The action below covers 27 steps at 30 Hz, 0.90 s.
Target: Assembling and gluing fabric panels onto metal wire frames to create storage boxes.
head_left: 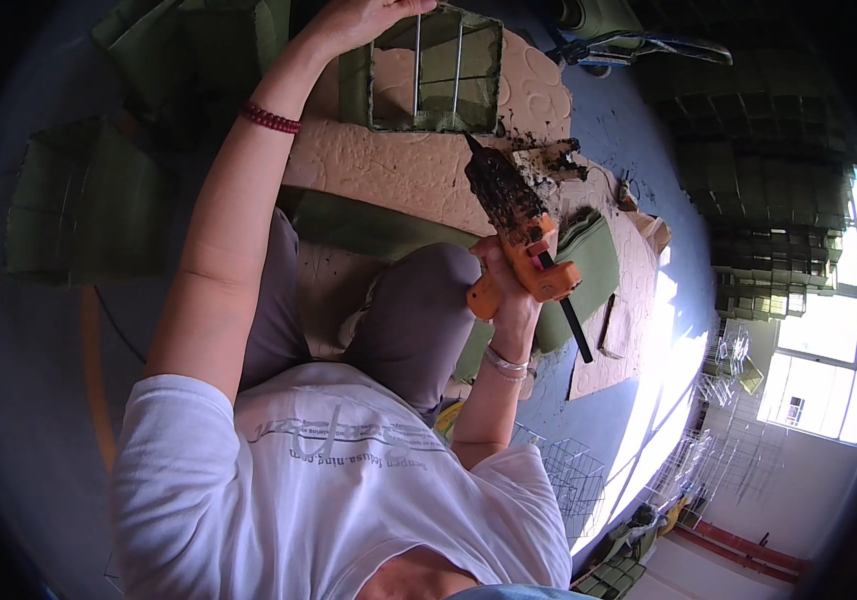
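My right hand is wrapped round the handle of an orange glue gun. Black residue cakes the front of the gun, and a black glue stick juts from its back. Its nozzle points up and left, close to the near edge of a green fabric box. Two metal rods cross that box's opening. At the top edge of the picture, my left hand grips the box's far rim by one rod; part of the fingers is cut off.
Embossed brown cardboard covers the floor beneath the work. Folded green fabric lies right of my knee, and a black-smeared scrap lies beyond the gun. More green boxes stand left; stacked ones and wire frames are right.
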Available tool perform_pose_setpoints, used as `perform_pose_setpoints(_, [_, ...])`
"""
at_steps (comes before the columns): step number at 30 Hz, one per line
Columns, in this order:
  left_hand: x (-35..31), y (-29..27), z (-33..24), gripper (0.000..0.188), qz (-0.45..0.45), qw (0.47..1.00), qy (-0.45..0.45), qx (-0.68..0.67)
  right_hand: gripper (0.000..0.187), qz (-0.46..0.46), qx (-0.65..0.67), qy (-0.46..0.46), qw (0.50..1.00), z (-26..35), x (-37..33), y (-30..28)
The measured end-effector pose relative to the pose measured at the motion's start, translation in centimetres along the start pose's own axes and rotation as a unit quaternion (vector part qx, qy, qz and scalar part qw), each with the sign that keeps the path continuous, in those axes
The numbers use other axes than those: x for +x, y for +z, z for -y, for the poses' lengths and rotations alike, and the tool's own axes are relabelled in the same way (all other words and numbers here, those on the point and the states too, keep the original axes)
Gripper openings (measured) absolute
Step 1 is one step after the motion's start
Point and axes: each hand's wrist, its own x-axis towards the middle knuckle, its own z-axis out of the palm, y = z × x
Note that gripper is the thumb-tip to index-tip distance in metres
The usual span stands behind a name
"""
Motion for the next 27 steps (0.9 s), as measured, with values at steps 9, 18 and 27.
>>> perform_pose_setpoints(9, [-0.3, 0.2, -0.2, 0.035, -0.041, 0.998, 0.035, -0.032, 0.019, 0.004, -0.003, 0.002, 1.0, 0.3, -0.4, 1.0])
perform_pose_setpoints(18, [-0.5, 0.1, -0.8, 0.035, -0.035, 0.999, -0.008, -0.029, 0.022, 0.009, 0.01, 0.022, 1.0, 0.7, -0.7, 2.2])
perform_pose_setpoints(27, [-0.4, -0.1, -1.4, 0.034, -0.012, 1.0, -0.019, -0.022, 0.025, 0.016, -0.036, 0.008, 0.999, -0.5, -1.0, 2.6])
